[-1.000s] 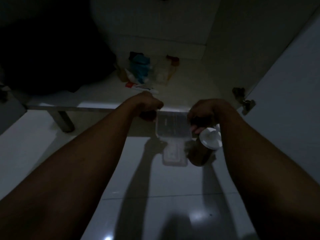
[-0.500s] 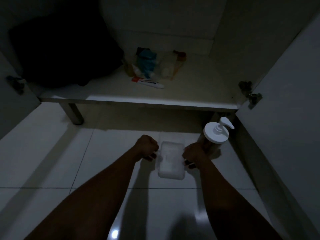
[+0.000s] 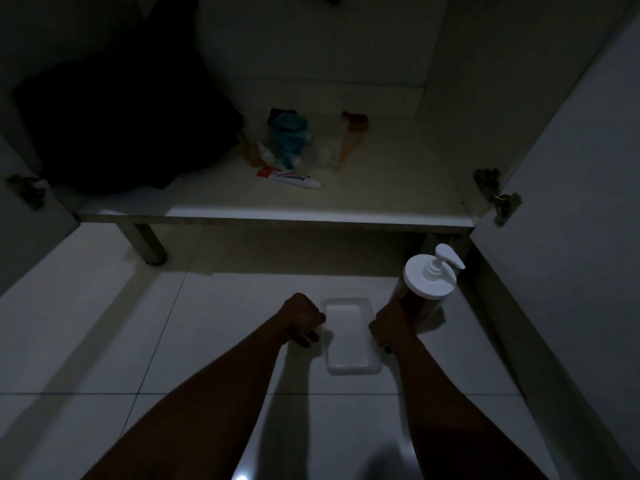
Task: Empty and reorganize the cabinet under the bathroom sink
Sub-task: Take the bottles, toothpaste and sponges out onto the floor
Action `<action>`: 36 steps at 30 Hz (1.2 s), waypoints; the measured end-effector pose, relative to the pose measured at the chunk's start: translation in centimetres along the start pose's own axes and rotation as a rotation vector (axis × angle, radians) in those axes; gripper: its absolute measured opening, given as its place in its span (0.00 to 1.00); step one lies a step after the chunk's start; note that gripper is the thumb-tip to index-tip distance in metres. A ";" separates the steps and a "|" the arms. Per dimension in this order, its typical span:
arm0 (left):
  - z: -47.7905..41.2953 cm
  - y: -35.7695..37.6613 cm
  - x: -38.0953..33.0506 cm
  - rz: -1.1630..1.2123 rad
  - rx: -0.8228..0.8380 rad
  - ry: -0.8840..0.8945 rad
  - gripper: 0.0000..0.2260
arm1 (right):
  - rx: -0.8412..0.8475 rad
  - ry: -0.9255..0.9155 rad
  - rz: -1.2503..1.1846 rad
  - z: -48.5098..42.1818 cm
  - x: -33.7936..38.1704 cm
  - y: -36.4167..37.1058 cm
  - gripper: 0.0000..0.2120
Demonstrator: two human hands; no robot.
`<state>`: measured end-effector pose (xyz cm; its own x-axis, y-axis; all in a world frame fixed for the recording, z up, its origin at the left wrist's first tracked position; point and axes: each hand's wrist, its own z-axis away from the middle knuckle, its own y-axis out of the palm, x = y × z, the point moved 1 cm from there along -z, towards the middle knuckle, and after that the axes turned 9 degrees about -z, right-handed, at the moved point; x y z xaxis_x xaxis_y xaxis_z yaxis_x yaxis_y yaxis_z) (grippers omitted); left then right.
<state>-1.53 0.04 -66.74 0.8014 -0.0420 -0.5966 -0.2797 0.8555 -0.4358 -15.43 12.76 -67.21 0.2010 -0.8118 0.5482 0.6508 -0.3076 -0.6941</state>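
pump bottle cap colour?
White cap and pump on the pump bottle; head view.

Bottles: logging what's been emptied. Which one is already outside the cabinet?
The pump bottle, standing on the floor right of the tray; the others sit clustered on the cabinet shelf.

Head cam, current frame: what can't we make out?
All in the head view:
- Dark mass on the shelf's left: too dim to identify.
- Items behind the toothpaste tube: dim, overlapping, labels unreadable.
- Pump bottle body: mostly hidden by its cap and the right hand.
- Left hand and right hand at the clear tray: fingertips tucked under, grip unclear.
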 end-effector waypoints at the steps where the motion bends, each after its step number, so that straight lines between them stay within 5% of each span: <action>1: 0.1 -0.1 -0.1 -0.027 -0.002 -0.002 0.15 | 0.007 -0.003 0.053 0.0 0.1 -0.2 0.13; 6: 0.9 -2.8 -2.1 -0.239 -0.068 0.030 0.16 | -0.064 -0.085 0.173 1.1 3.1 -2.6 0.08; 12: 3.7 -9.5 -7.4 -0.334 -0.093 0.131 0.15 | -0.196 -0.240 -0.038 0.5 10.8 -6.6 0.06; 22: 3.7 -20.2 -13.2 -0.442 -0.641 0.243 0.12 | -0.195 -0.668 0.066 -2.7 22.2 -10.1 0.17; 28: -0.5 -24.1 -14.4 -0.597 -0.768 0.245 0.32 | -0.159 -0.738 0.141 -6.6 27.4 -8.4 0.21; 33: -4.1 -25.7 -15.5 -0.981 -0.743 0.241 0.40 | -0.116 -0.828 0.149 -9.3 30.8 -6.6 0.24; 36: -5.9 -25.8 -15.8 -0.986 -0.699 0.293 0.37 | -0.037 -0.841 0.202 -11.4 31.8 -5.6 0.25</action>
<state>-10.10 -24.39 -50.03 0.7062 -0.7009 0.1004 0.0811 -0.0608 -0.9948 -20.99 -17.02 -51.19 0.7946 -0.2203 0.5658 0.5229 -0.2254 -0.8221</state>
